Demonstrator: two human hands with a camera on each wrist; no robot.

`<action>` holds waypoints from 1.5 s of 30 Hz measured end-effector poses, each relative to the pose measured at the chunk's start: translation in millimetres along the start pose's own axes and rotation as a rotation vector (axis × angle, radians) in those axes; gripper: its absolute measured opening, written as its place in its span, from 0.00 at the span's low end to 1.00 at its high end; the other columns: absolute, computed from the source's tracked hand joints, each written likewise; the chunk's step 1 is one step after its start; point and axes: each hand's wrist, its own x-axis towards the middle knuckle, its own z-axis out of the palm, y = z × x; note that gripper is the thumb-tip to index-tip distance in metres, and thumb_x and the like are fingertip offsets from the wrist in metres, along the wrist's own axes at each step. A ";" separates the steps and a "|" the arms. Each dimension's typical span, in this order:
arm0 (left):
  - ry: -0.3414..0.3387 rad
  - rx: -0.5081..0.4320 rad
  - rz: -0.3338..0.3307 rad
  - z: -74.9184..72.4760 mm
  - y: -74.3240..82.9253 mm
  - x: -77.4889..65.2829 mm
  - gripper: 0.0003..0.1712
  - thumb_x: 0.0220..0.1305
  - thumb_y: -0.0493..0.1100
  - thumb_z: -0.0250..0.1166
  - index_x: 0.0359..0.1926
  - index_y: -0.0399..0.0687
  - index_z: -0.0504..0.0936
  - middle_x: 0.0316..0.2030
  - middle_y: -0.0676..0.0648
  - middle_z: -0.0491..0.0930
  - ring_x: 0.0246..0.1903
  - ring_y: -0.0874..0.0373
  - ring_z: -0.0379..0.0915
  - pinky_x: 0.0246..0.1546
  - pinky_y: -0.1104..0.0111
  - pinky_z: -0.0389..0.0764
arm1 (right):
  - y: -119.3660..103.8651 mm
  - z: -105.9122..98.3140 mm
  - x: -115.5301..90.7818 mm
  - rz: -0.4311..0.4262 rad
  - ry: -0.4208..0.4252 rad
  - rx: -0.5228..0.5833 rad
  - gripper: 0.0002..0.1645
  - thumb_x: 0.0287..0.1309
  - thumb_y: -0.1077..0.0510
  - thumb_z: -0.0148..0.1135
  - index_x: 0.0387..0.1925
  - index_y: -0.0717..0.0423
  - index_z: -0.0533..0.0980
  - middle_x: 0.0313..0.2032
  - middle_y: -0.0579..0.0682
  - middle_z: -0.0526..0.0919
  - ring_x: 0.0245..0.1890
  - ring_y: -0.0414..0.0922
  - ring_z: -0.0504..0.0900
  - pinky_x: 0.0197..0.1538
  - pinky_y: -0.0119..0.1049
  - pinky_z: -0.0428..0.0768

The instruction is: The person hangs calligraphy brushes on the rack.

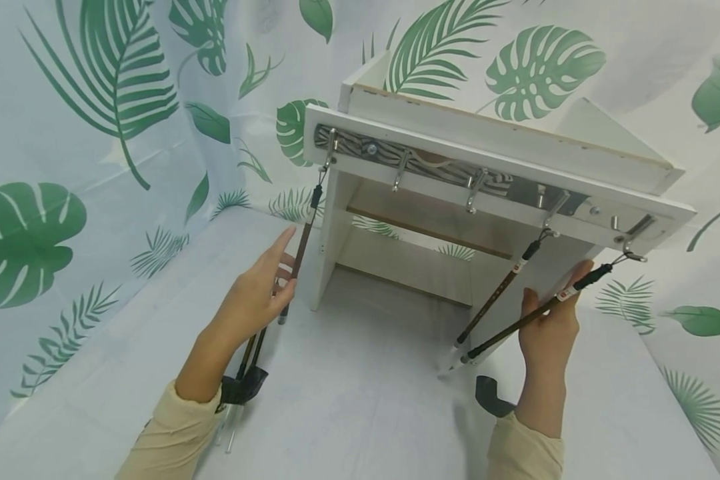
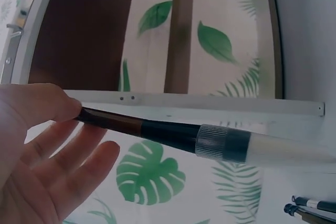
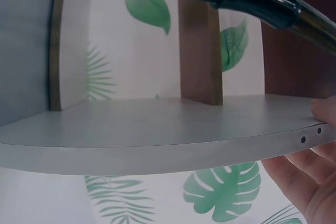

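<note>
A white wooden shelf unit [image 1: 335, 220] stands tilted in the head view, with a row of metal hooks [image 1: 401, 170] along its front rail. From the leftmost hook hangs a calligraphy brush [image 1: 303, 247]; my left hand [image 1: 255, 293] pinches its dark handle between thumb and fingers, index finger extended. In the left wrist view, the brush's pale tip [image 2: 283, 150] points away from the hand. My right hand [image 1: 549, 337] grips the unit's right side panel [image 3: 131, 156], thumb inside and fingers outside. Two more brushes, one dark brown [image 1: 498, 293] and one darker [image 1: 540, 310], hang from the right hooks.
Several brushes [image 2: 310, 214] lie on the white surface at the left, partly hidden behind my left forearm in the head view. Leaf-printed sheeting [image 1: 120, 100] surrounds the work area. Two middle hooks, one of them a bent hook [image 1: 475, 190], carry no brush.
</note>
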 end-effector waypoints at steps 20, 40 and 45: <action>-0.111 0.097 -0.112 -0.5 -18.0 -0.5 0.46 0.59 0.38 0.60 0.71 0.47 0.41 0.46 0.44 0.74 0.40 0.54 0.78 0.30 0.64 0.78 | 2.8 -0.2 1.3 -0.041 0.016 0.000 0.43 0.64 0.54 0.47 0.69 0.33 0.33 0.59 0.68 0.67 0.52 0.71 0.70 0.48 0.67 0.69; -0.768 0.018 -0.598 2.8 -44.0 -8.9 0.50 0.58 0.48 0.62 0.70 0.38 0.41 0.59 0.29 0.64 0.57 0.36 0.64 0.47 0.48 0.74 | 0.3 -0.8 1.1 0.011 -0.017 0.004 0.44 0.63 0.55 0.48 0.69 0.31 0.34 0.61 0.66 0.65 0.53 0.70 0.69 0.49 0.67 0.68; -0.795 -0.009 -0.665 7.5 -49.7 -10.9 0.48 0.58 0.46 0.62 0.70 0.40 0.43 0.54 0.31 0.71 0.45 0.41 0.74 0.24 0.61 0.79 | 1.7 -0.6 2.0 -0.008 -0.005 0.002 0.44 0.63 0.54 0.48 0.69 0.31 0.34 0.60 0.66 0.65 0.53 0.71 0.69 0.49 0.67 0.68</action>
